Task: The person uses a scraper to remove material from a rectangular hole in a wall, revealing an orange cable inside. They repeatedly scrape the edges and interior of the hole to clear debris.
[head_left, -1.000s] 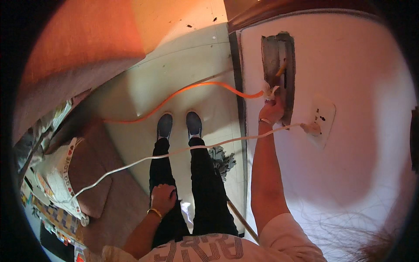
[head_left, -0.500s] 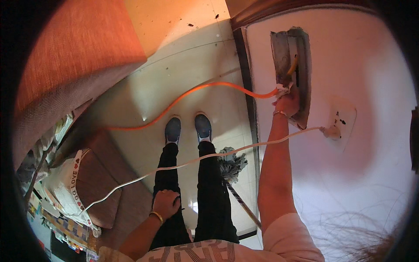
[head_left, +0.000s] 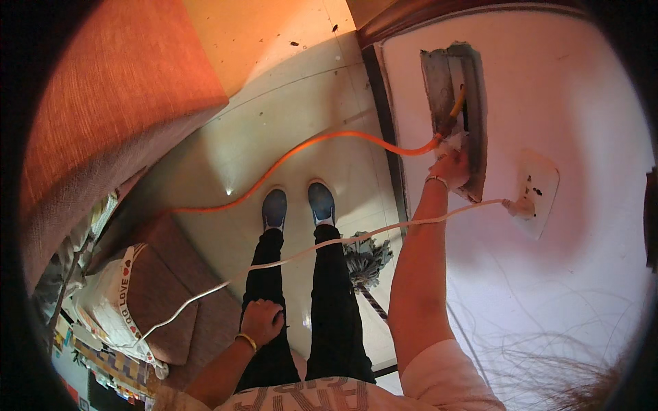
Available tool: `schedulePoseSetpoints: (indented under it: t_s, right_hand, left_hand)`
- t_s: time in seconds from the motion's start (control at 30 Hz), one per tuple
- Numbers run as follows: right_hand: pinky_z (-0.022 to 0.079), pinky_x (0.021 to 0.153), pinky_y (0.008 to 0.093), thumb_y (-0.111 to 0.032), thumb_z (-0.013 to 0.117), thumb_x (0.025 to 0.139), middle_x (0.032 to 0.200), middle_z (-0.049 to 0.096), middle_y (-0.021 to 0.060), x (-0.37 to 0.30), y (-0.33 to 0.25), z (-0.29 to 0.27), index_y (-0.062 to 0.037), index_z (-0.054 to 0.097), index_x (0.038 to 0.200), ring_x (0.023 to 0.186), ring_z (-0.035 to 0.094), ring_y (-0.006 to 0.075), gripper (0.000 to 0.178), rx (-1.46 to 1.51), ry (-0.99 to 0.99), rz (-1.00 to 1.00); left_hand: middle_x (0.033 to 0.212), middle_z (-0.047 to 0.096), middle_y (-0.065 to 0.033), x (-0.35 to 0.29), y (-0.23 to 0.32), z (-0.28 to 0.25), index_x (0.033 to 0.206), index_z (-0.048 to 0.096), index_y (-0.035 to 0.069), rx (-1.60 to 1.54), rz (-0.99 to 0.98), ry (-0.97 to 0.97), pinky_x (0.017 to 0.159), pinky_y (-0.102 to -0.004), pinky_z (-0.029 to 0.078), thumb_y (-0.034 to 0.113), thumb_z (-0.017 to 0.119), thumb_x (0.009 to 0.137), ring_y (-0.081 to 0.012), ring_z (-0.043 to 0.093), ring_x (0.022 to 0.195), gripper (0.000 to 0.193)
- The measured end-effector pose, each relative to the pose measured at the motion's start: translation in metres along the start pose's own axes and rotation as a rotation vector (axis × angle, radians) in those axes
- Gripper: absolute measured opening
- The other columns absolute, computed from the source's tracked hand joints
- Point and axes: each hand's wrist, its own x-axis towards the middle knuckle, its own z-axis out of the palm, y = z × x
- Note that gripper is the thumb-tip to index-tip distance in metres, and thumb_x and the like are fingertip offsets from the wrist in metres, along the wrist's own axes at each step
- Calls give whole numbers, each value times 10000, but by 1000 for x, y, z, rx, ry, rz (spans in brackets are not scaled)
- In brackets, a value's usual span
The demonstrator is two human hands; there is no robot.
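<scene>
Right hand (head_left: 450, 168) at a wall recess (head_left: 440, 77), fingers clamped on a crumpled white cloth or tissue (head_left: 454, 142) beside the orange hose (head_left: 343, 133), left hand (head_left: 262, 322) against the left thigh (head_left: 266, 289), fingers curled together, white cord (head_left: 295, 258) plugged into a wall socket (head_left: 545, 198).

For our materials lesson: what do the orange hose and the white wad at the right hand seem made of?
Orange hose: probably flexible plastic or rubber, smooth, since it bends evenly. White wad: perhaps paper, cloth or thin plastic; crumpled folds, finish unclear.
</scene>
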Motion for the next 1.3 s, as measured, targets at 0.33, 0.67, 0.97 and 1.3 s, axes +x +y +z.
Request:
schedulePoseSetpoints:
  t_s: [0.33, 0.67, 0.97, 1.3]
  right_hand:
    - [460, 853, 393, -125, 522, 839, 1106, 600, 183, 12, -5, 15, -45, 581, 1141, 971, 593, 325, 317, -237, -89, -247]
    - [498, 707, 396, -102, 590, 791, 1048, 605, 170, 43, -12, 18, -86, 465, 1256, 814, 627, 317, 482, 22, -467, -387]
    - [500, 770, 398, -126, 632, 768, 1005, 636, 142, 41, -30, 14, -147, 478, 1246, 908, 619, 329, 503, -507, -492, -454]
    - [465, 830, 427, -220, 574, 832, 1118, 546, 186, 42, -21, 8, -20, 465, 1173, 989, 552, 359, 410, -838, -451, -765]
  left_hand:
    - [732, 579, -80, 1, -3, -4, 802, 613, 81, -8, -3, -6, 628, -390, 396, 124, 638, 676, -262, 552, 716, 136]
    - [722, 564, -76, 4, -1, -10, 805, 600, 84, 18, 5, -31, 617, -379, 399, 124, 640, 683, -257, 549, 704, 134]
    - [717, 559, -80, 2, -3, -8, 797, 604, 84, 12, 12, 6, 611, -390, 398, 114, 650, 672, -266, 543, 700, 137]
    - [717, 559, -77, 1, -1, -2, 795, 592, 84, -49, -14, 31, 610, -399, 392, 112, 648, 668, -275, 539, 696, 142]
